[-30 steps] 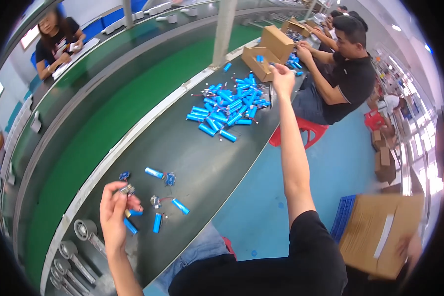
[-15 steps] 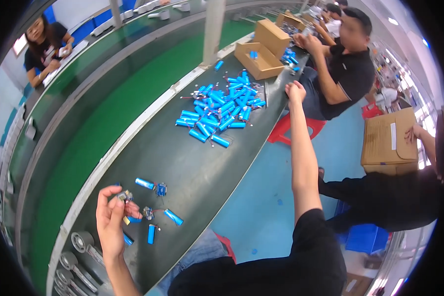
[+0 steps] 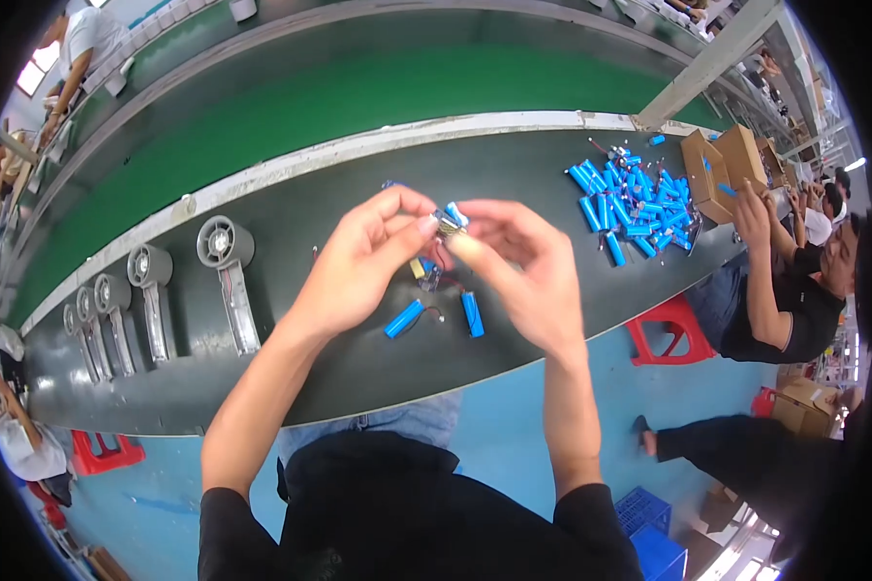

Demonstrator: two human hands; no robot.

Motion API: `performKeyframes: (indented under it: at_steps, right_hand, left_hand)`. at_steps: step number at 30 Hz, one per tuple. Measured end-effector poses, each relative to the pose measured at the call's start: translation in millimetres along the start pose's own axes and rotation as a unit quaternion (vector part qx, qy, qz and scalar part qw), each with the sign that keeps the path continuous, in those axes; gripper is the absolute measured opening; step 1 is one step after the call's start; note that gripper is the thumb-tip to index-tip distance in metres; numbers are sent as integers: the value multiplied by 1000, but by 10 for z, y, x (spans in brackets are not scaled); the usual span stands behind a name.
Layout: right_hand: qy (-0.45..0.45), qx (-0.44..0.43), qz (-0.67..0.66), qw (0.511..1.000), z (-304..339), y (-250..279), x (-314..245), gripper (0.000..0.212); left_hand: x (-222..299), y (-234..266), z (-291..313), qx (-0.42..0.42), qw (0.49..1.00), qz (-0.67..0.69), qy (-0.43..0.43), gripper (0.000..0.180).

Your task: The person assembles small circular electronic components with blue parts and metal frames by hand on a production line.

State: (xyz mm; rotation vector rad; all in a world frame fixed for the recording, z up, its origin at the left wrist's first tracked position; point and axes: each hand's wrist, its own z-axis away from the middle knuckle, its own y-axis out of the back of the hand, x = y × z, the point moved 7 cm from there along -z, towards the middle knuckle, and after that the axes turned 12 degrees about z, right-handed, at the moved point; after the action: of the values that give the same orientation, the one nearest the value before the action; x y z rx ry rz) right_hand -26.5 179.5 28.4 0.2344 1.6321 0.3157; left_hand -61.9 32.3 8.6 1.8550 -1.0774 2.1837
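In front of me both hands meet above the dark green bench. My left hand (image 3: 363, 257) pinches a small circuit board (image 3: 447, 224) between thumb and fingers. My right hand (image 3: 521, 266) is closed at the same spot, its thumb against the board and a short blue battery cell (image 3: 457, 214) at its fingertips, mostly hidden. A red wire hangs below the board. Beneath my hands lie a blue battery (image 3: 404, 319) with a wire, another blue battery (image 3: 472, 315), and a second circuit board (image 3: 430, 278), partly covered.
Several grey fan housings with handles (image 3: 227, 244) stand in a row on the left. A heap of wired blue batteries (image 3: 639, 205) lies right, before an open cardboard box (image 3: 712, 184). A co-worker (image 3: 794, 281) sits beyond it; a red stool (image 3: 670, 331) stands below the bench edge.
My right hand has come back from the far right end of the bench to meet my left. The left hand still holds the circuit board. My view has swung left.
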Motion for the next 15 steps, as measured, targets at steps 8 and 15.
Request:
performKeyframes:
  at_steps: [8,15]
  right_hand:
    - [-2,-36,61,998,-24,-68,136,26]
    - [124,22,365,923,203,-199,346,33]
  left_hand:
    - [280,199,322,18,999,-2,-28,25]
    - [-21,278,458,58,997,37,44,21]
